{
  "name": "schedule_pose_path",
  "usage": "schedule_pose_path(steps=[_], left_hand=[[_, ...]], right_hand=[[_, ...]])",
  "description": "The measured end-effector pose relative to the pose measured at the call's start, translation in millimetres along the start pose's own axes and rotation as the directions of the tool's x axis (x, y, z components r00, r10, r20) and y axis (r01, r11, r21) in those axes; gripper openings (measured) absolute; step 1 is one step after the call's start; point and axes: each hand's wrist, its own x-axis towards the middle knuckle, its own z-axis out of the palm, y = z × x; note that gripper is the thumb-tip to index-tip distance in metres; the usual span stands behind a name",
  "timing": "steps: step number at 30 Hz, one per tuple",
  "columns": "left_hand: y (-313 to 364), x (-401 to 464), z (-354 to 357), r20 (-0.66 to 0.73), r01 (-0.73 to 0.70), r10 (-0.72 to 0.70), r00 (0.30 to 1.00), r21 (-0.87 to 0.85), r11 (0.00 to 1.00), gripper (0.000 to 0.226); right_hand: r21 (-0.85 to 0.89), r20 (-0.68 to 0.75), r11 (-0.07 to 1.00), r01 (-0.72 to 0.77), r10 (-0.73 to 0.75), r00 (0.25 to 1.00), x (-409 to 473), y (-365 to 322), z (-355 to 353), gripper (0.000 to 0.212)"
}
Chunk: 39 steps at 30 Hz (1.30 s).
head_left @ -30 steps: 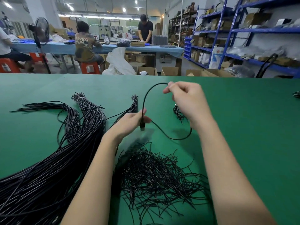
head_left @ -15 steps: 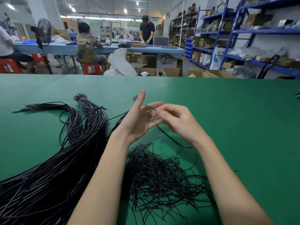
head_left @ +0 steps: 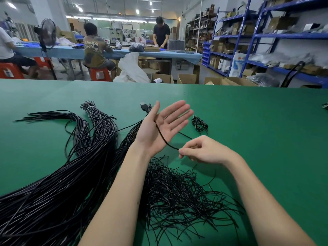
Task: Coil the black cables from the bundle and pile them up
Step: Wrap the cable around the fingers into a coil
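Nearest the viewer, a loose heap of thin black ties (head_left: 179,197) lies on the green worktop (head_left: 266,135), just right of the large cable bundle (head_left: 58,183) that fans in from the left edge. Above the heap the right hand (head_left: 204,150) has dropped lower and drawn away from the left — a moment ago the two were touching — and now pinches the single cable (head_left: 164,139) between thumb and curled fingers. The left hand (head_left: 159,128) is spread flat, palm up, fingers straight; the cable runs across its palm and passes behind the thumb, and the plug end (head_left: 144,107) stands out beyond it. One second back that plug was pinched low in the left hand, so the hold has been reset. Judgement: the flat hand is set up as a former and the first wrap is starting; no turn is yet complete. Farther out, a small coiled cable (head_left: 199,124) lies on the worktop — apparently the start of the pile.
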Motion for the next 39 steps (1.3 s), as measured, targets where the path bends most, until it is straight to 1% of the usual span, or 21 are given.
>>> schedule_pose_path(steps=[3, 5, 7, 9, 11, 12, 13, 16, 18, 19, 20, 22, 24, 27, 30, 32, 33, 35, 37, 38, 39], left_hand=[[0.3, -4.9, 2.1, 0.078, 0.082, -0.100, 0.992, 0.207, 0.975, 0.068], [1.6, -7.8, 4.2, 0.152, 0.161, -0.227, 0.962, 0.359, 0.919, 0.073], [1.4, -8.2, 4.6, 0.194, 0.262, -0.402, 0.895, 0.499, 0.826, 0.078], [-1.3, -6.1, 4.7, 0.139, 0.340, -0.539, 0.831, 0.640, 0.689, 0.083], [-6.4, -4.8, 6.1, 0.035, 0.379, -0.611, 0.791, 0.756, 0.533, 0.084], [-9.1, -4.2, 6.6, -0.015, 0.391, -0.612, 0.791, 0.781, 0.487, 0.082], [-11.7, -4.0, 7.1, -0.053, 0.395, -0.581, 0.813, 0.783, 0.481, 0.080], [-13.4, -1.1, 4.0, -0.083, 0.334, -0.401, 0.912, 0.718, 0.611, 0.070], [-11.0, 0.1, -1.2, -0.085, 0.283, -0.303, 0.949, 0.653, 0.703, 0.065], [-9.0, 0.3, -4.1, -0.098, 0.260, -0.256, 0.962, 0.616, 0.743, 0.064], [-6.8, 0.3, -6.7, -0.113, 0.232, -0.205, 0.972, 0.572, 0.786, 0.065], [-2.3, 0.6, -9.5, -0.128, 0.142, -0.093, 0.987, 0.459, 0.877, 0.062], [1.3, 1.6, -9.9, -0.115, 0.037, 0.004, 0.993, 0.356, 0.934, 0.057], [4.0, -0.2, -8.3, -0.050, -0.066, 0.081, 0.995, 0.250, 0.966, 0.052], [12.1, -5.7, -11.9, 0.046, -0.113, 0.109, 0.993, 0.116, 0.987, 0.051], [18.0, -9.6, -12.2, 0.146, -0.083, 0.071, 0.987, 0.079, 0.993, 0.051], [20.0, -11.3, -11.2, 0.193, -0.052, 0.034, 0.981, 0.090, 0.995, 0.051], [20.0, -14.1, -9.0, 0.254, 0.033, -0.071, 0.965, 0.149, 0.988, 0.051], [17.8, -14.9, -7.9, 0.255, 0.118, -0.184, 0.949, 0.252, 0.961, 0.052], [16.6, -14.9, -7.4, 0.236, 0.158, -0.239, 0.942, 0.317, 0.935, 0.052], [15.2, -14.7, -7.3, 0.207, 0.196, -0.293, 0.933, 0.391, 0.899, 0.053]], right_hand=[[0.028, -0.092, 0.999, -0.020, 0.023, 0.995, 11.6, -5.1, -7.2, 0.021], [0.008, -0.026, 1.000, 0.001, -0.001, 1.000, 15.5, -12.4, -18.1, 0.020], [-0.072, 0.077, 0.997, -0.019, 0.025, 0.997, 18.9, -24.7, -31.9, 0.024], [-0.165, 0.121, 0.985, -0.055, 0.075, 0.990, 25.9, -39.9, -46.9, 0.019], [-0.308, 0.116, 0.949, -0.065, 0.105, 0.988, 33.1, -61.0, -61.0, 0.015], [-0.383, 0.106, 0.922, -0.064, 0.112, 0.988, 35.3, -72.8, -66.4, 0.017], [-0.440, 0.089, 0.896, -0.060, 0.110, 0.990, 36.8, -84.0, -70.3, 0.021], [-0.544, 0.003, 0.839, -0.016, 0.021, 1.000, 34.3, -108.7, -70.3, 0.026], [-0.573, -0.073, 0.819, 0.018, -0.073, 0.995, 27.5, -113.5, -62.3, 0.023], [-0.542, -0.115, 0.839, 0.036, -0.116, 0.986, 23.4, -111.1, -57.3, 0.021], [-0.459, -0.145, 0.887, 0.054, -0.134, 0.980, 19.0, -106.3, -51.6, 0.020], [-0.150, -0.112, 0.984, 0.095, -0.112, 0.987, 9.3, -92.2, -37.6, 0.022], [0.120, -0.022, 0.985, 0.128, -0.126, 0.992, 4.0, -75.0, -20.7, 0.026], [0.244, 0.092, 0.965, 0.096, -0.122, 0.988, 3.8, -44.3, -0.6, 0.028], [0.112, 0.280, 0.994, -0.015, -0.017, 0.960, 7.9, -20.1, 8.9, 0.044], [0.004, 0.339, 0.999, -0.045, 0.041, 0.940, 13.4, -11.1, 10.4, 0.049], [-0.064, 0.328, 0.997, -0.038, 0.057, 0.943, 17.6, -10.1, 8.5, 0.050], [-0.264, 0.218, 0.964, 0.018, 0.041, 0.975, 26.0, -12.1, -2.6, 0.050], [-0.354, 0.141, 0.930, 0.098, -0.050, 0.989, 32.5, -22.2, -21.0, 0.026], [-0.377, 0.127, 0.920, 0.107, -0.063, 0.990, 35.5, -28.3, -30.9, 0.022], [-0.417, 0.109, 0.904, 0.093, -0.052, 0.993, 39.8, -33.9, -39.3, 0.027]])
